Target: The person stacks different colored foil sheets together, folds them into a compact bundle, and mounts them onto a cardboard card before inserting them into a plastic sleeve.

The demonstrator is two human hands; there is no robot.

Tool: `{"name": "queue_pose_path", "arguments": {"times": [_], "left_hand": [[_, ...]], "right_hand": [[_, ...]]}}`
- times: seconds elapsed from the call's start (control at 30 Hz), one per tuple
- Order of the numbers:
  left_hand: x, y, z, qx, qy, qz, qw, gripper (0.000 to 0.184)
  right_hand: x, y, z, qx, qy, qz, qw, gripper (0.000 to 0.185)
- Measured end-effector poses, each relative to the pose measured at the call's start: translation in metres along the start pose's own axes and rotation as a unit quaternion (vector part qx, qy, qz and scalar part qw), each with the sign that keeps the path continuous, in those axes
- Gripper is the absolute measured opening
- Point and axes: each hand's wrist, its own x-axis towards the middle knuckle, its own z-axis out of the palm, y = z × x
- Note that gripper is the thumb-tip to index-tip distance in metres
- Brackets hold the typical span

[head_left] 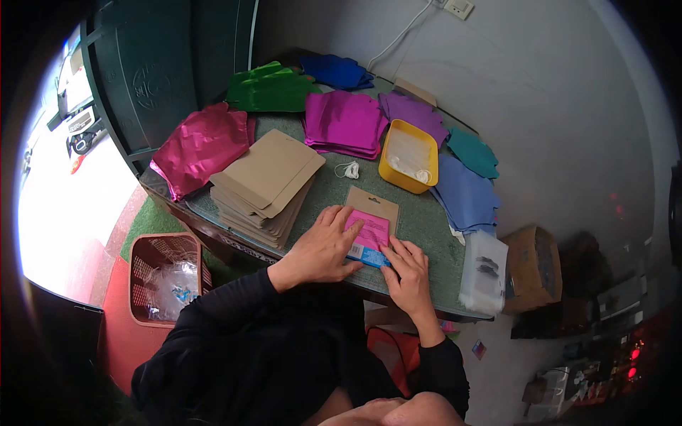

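Note:
A pink-and-blue printed packet (371, 229) lies flat near the table's front edge, over a kraft card (376, 204) with a dark hanger slot at its top. My left hand (318, 248) grips the packet's left side, its fingers along the upper left and the thumb by the lower edge. From the right, my right hand (408, 277) holds the lower right corner, fingertips resting on the printed face and thumb near the blue strip. Parts of the packet are hidden under both hands.
Brown card sleeves (273, 174) are stacked at left. Foil bags in magenta (344, 121), green (270, 86) and blue (465, 193) line the back. A yellow tub (387, 170), white cord (349, 170), clear bags (483, 273), carton (533, 266) and basket (167, 245) stand around.

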Motion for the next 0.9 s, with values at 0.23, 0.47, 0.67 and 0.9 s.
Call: {"name": "queue_pose_path", "arguments": {"times": [0.23, 0.47, 0.67, 0.9], "left_hand": [[0.0002, -0.0005, 0.0014, 0.012, -0.001, 0.014, 1.000, 0.066], [-0.0016, -0.0006, 0.0042, 0.024, 0.007, 0.020, 0.999, 0.064], [-0.0031, -0.0028, 0.0066, 0.024, 0.016, 0.027, 0.999, 0.063], [-0.0041, -0.0044, 0.0079, 0.021, 0.019, 0.028, 0.999, 0.061]], "right_hand": [[-0.0024, 0.0024, 0.0009, 0.010, 0.009, 0.000, 1.000, 0.040], [-0.0041, 0.0041, 0.0030, 0.019, 0.014, 0.009, 1.000, 0.039], [-0.0043, 0.0053, 0.0042, 0.014, 0.016, 0.004, 1.000, 0.039], [-0.0050, 0.0063, 0.0068, 0.005, 0.032, -0.007, 0.999, 0.038]]}}
